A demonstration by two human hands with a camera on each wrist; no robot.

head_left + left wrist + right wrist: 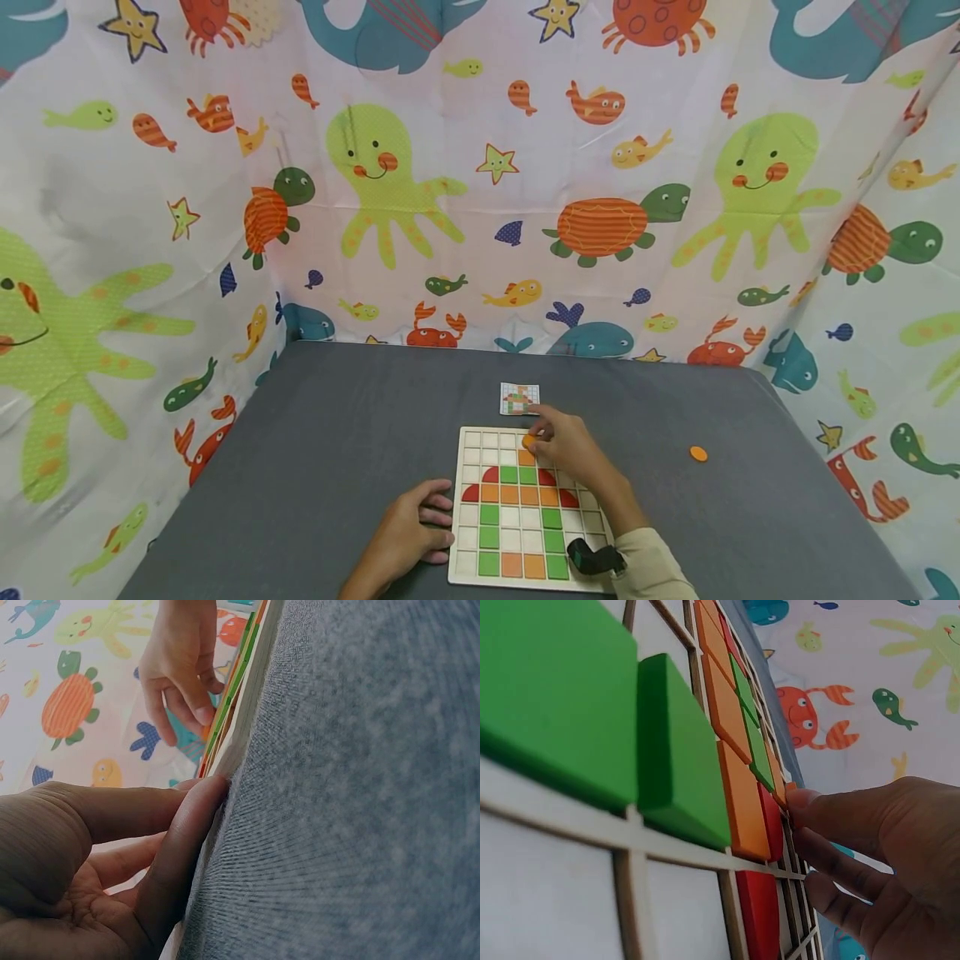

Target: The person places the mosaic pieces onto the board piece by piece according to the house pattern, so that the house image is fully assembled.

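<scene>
A wooden grid board lies on the grey table, its cells partly filled with green and orange squares and red rounded pieces. At the board's far side my right hand pinches a small orange disc between thumb and fingers, just beyond an orange square. In the right wrist view the thumb presses on the orange piece at the end of the row. My left hand rests on the table, fingertips against the board's left edge. The left wrist view shows its thumb and finger at that edge.
A small printed pattern card lies beyond the board, partly overlapped by my right index finger in the head view. Another orange disc lies on the table to the right. A patterned cloth with sea animals hangs around the table.
</scene>
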